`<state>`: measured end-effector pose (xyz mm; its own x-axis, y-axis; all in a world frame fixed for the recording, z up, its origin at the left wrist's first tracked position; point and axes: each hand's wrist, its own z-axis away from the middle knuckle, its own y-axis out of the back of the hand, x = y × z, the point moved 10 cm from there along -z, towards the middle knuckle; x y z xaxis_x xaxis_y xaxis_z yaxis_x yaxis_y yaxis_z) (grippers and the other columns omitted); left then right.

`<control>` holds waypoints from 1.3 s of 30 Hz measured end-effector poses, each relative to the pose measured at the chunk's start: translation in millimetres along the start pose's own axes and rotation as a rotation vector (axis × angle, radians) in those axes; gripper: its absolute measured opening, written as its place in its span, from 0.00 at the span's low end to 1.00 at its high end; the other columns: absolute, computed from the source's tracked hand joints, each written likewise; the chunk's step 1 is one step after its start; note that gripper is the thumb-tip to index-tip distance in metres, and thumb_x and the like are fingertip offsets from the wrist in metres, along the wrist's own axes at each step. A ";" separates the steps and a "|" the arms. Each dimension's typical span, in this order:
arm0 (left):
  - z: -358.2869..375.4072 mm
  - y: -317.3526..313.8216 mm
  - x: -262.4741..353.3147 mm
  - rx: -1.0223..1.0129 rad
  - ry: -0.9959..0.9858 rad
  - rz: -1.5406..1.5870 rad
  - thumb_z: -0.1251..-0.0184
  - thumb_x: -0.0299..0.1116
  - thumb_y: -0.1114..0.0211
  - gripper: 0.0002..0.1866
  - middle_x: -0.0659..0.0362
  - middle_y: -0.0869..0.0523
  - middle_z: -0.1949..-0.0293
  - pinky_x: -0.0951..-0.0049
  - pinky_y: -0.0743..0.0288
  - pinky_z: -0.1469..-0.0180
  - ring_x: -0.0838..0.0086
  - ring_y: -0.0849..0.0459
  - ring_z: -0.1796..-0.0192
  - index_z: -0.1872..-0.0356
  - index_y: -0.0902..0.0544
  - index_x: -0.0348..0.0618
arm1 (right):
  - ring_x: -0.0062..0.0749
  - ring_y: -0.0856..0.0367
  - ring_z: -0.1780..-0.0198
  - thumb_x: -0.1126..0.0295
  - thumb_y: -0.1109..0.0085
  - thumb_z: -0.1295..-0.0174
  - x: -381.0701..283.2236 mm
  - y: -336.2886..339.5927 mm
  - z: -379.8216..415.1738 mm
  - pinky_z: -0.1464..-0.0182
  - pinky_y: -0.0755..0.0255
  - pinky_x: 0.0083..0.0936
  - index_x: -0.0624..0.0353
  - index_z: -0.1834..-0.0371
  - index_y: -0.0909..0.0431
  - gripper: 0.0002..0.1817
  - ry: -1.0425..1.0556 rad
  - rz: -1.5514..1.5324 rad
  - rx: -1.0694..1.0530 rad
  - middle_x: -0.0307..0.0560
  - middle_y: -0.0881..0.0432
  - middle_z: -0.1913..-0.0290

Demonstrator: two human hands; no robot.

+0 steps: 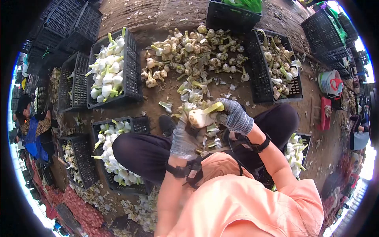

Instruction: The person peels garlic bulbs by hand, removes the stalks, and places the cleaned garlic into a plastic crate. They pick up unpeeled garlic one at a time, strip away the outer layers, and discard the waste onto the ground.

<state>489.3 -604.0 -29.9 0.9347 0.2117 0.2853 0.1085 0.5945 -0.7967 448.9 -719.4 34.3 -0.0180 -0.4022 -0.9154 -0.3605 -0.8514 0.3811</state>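
Observation:
A garlic bulb (198, 118) with a thick pale-green stem is held between my two hands in front of my knees. My left hand (184, 139), in a grey knit glove, is closed against the bulb's left and lower side. In a matching glove, my right hand (237, 117) grips around the stem end; its fingertips are partly hidden. Peeled skins and cut stem pieces (211, 136) lie on the ground just below. Ahead spreads a heap of soil-stained, untrimmed garlic (197, 51).
Black crates of clean white garlic (108, 73) stand left, by my left knee (114, 154) and beside my right leg (296, 152). Another crate (276, 65) holds rougher bulbs and scraps. A bucket (331, 83) and red stool (325, 114) are right. A person (37, 126) works far left.

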 end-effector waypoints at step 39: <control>-16.5 -11.2 40.6 -0.069 -0.583 -0.695 0.37 0.51 0.48 0.27 0.55 0.26 0.50 0.75 0.28 0.53 0.74 0.25 0.53 0.45 0.31 0.39 | 0.23 0.23 0.61 0.74 0.37 0.50 59.9 -35.0 49.7 0.57 0.27 0.21 0.68 0.51 0.30 0.22 -0.668 -0.801 0.194 0.45 0.21 0.59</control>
<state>531.6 -614.8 -18.2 0.3340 0.1929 0.9226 0.6215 0.6909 -0.3694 414.2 -696.9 -40.3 -0.1970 0.5694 -0.7981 -0.6356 -0.6940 -0.3382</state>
